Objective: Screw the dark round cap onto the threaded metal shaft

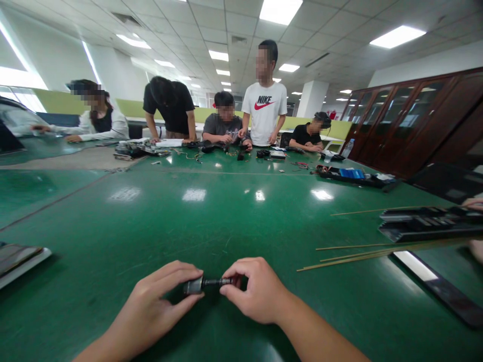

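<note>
Just above the green table, between my hands, is a small dark metal part (194,286) with a thick cylinder at its left and a thin shaft running right. My left hand (158,296) has its thumb and fingers closed about the thick cylinder. With thumb and fingertips, my right hand (256,291) pinches the far end of the shaft. The part lies roughly level, and its two ends are partly hidden by my fingers. Its exact kind cannot be made out.
Several thin brass-coloured rods (347,251) and a black channel-shaped housing (418,223) lie at the right, near a dark flat bar (437,289). A white-edged flat item (22,259) sits at the left edge. Several people work across the green table (151,216) among electronic parts.
</note>
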Motion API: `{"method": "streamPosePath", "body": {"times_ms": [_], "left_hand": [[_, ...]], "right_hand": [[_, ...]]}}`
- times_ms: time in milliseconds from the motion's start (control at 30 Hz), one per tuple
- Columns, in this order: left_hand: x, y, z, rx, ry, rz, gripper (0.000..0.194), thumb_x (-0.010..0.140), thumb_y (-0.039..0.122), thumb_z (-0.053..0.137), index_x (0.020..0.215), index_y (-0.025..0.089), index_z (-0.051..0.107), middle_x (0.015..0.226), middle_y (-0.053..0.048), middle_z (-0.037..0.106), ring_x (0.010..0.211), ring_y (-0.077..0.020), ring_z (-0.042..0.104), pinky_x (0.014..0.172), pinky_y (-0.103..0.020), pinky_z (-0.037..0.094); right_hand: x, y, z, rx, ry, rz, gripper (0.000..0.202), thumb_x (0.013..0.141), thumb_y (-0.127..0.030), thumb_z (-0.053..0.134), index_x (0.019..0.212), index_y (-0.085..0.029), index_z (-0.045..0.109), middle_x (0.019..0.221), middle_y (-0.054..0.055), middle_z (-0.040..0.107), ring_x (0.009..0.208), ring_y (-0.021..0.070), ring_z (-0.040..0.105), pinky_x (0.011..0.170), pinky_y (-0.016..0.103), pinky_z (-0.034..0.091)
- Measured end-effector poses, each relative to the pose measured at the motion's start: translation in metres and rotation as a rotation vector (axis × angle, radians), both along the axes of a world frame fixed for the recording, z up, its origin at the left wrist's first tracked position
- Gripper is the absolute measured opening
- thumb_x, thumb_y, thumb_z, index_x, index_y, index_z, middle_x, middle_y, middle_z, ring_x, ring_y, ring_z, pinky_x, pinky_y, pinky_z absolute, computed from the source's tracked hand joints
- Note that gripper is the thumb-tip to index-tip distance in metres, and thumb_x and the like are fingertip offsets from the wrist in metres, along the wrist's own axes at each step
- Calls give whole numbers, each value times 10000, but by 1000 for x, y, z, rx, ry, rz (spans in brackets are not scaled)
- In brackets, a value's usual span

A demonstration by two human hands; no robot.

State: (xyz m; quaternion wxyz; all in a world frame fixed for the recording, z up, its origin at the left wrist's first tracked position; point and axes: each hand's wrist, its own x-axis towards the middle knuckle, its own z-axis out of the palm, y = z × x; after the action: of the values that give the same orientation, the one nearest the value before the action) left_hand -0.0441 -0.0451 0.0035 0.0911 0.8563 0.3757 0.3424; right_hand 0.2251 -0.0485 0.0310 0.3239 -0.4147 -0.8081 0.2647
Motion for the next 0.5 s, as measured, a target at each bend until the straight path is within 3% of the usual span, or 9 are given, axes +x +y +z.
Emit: {"method": "streamPosePath", "body": {"times_ms": [500], "left_hand": [[-2, 1, 2, 18, -4, -2, 383, 847, 230, 759, 1205, 283, 635, 1129, -28, 679, 1029, -171, 667, 889, -281, 570]], "right_hand": [[1, 1, 1, 2, 0, -9, 88, 845, -268, 718, 912, -218, 747, 789, -2, 714, 706, 141, 639, 691, 250, 462]]}}
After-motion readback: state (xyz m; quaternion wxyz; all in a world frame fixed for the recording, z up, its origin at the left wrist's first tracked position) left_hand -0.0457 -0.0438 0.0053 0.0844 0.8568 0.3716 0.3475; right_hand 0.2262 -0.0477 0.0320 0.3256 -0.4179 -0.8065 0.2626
